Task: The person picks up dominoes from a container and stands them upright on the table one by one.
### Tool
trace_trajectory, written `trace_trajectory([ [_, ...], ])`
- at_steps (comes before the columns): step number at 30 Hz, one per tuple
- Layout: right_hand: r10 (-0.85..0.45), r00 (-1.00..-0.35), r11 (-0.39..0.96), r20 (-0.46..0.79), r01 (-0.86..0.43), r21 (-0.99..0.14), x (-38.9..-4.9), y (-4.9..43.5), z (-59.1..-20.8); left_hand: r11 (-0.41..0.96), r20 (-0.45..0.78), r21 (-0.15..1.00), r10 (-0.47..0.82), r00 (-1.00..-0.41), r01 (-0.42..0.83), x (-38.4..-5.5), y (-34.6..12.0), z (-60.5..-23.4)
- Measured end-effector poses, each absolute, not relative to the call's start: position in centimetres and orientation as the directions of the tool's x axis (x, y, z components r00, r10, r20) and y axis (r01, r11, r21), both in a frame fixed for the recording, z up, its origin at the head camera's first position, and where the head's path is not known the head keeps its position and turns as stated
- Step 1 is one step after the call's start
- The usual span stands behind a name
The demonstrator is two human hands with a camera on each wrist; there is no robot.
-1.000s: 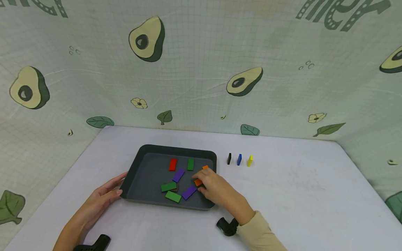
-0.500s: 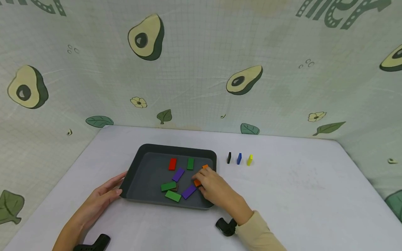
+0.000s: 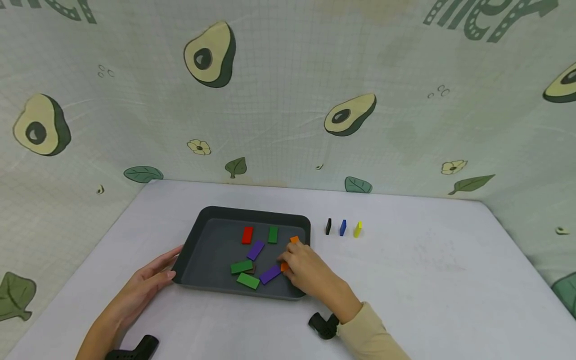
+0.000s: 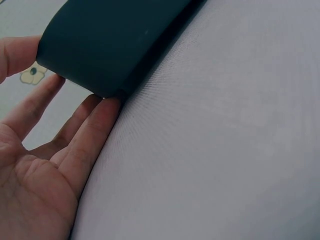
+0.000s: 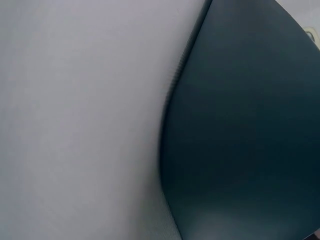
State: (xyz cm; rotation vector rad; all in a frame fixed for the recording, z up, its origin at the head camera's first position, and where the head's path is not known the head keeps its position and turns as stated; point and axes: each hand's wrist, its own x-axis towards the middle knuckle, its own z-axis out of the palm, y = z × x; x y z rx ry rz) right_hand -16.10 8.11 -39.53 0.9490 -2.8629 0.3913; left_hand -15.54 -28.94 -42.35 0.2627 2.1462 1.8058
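In the head view, a dark grey tray [image 3: 207, 250] lies on a white table, coloured dominoes scattered in it. My left hand [image 3: 146, 285] is at the tray's left side, straight fingers touching the wall; the left wrist view shows these fingertips [image 4: 107, 107] at its lower edge. Inside the tray's right part, my right hand [image 3: 310, 267] pinches an orange domino [image 3: 284, 267], mostly covered by the fingers. Another orange domino [image 3: 294, 239] shows just beyond the knuckles. Beside the held one lies a purple domino [image 3: 270, 274]. The right wrist view shows only tray wall [image 5: 240, 120] and table.
Also in the tray are a red domino [image 3: 247, 235], a second purple domino [image 3: 255, 250], several green dominoes [image 3: 248, 281] and a partly covered brown one [image 3: 251, 270]. Right of the tray, black [image 3: 328, 226], blue [image 3: 343, 228] and yellow [image 3: 357, 229] dominoes stand upright in a row.
My right fingertips have shifted slightly right and toward me, along with the orange domino. The left hand and the tray stay in place.
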Motion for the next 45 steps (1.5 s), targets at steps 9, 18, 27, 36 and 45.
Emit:
trace_trajectory([
  [9,-0.581,-0.802,0.767,0.137,-0.596,-0.237,-16.2,8.2,-39.3,0.193,-0.134,0.979,0.33,-0.935,-0.072,-15.7,-28.9,-42.5],
  [18,-0.537,-0.835,0.75,0.119,-0.537,-0.386,-16.2,8.6,-38.6,0.199,-0.134,0.977,0.325,-0.936,-0.071,-15.6,-28.9,-42.6],
  [27,-0.505,-0.858,0.746,0.098,-0.491,-0.449,-16.1,9.3,-37.4,0.188,-0.128,0.98,0.34,-0.932,-0.066,-15.6,-28.9,-42.8],
  [36,-0.471,-0.876,0.698,0.106,-0.443,-0.563,-16.3,10.5,-36.3,0.165,-0.109,0.985,0.355,-0.929,-0.053,-15.5,-28.9,-42.8],
  [45,-0.423,-0.889,0.667,0.175,-0.436,-0.604,-16.6,12.4,-35.0,0.158,-0.096,0.987,0.359,-0.928,-0.041,-15.6,-29.0,-42.8],
])
